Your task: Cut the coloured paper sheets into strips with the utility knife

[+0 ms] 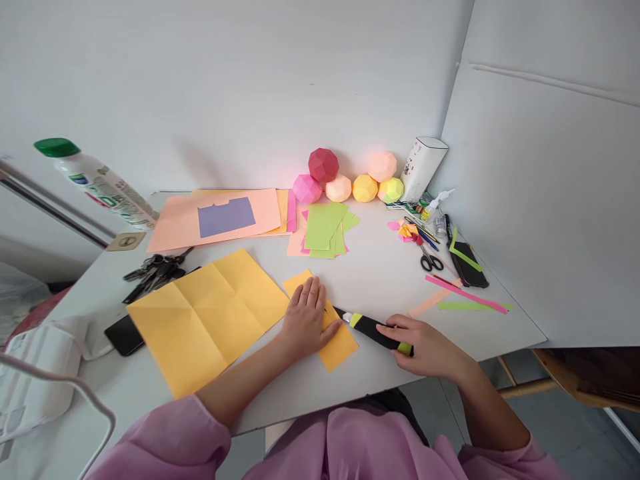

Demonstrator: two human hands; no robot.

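Note:
My left hand (306, 313) lies flat, fingers stretched out, on a folded piece of orange paper (340, 347) near the white table's front edge. My right hand (425, 343) is closed round a black and yellow-green utility knife (373, 327), whose tip touches the folded paper's right side just beside my left fingers. A large creased orange sheet (207, 313) lies spread out to the left of my left hand.
Paper polyhedron balls (350, 179) line the back wall beside a white carton (423, 167). Green sheets (325, 228), pink sheets (215, 217), keys (155, 270), a phone (124, 335), scissors (430, 260), pens, coloured strips (465, 295) and a bottle (100, 181) lie around the table (390, 280).

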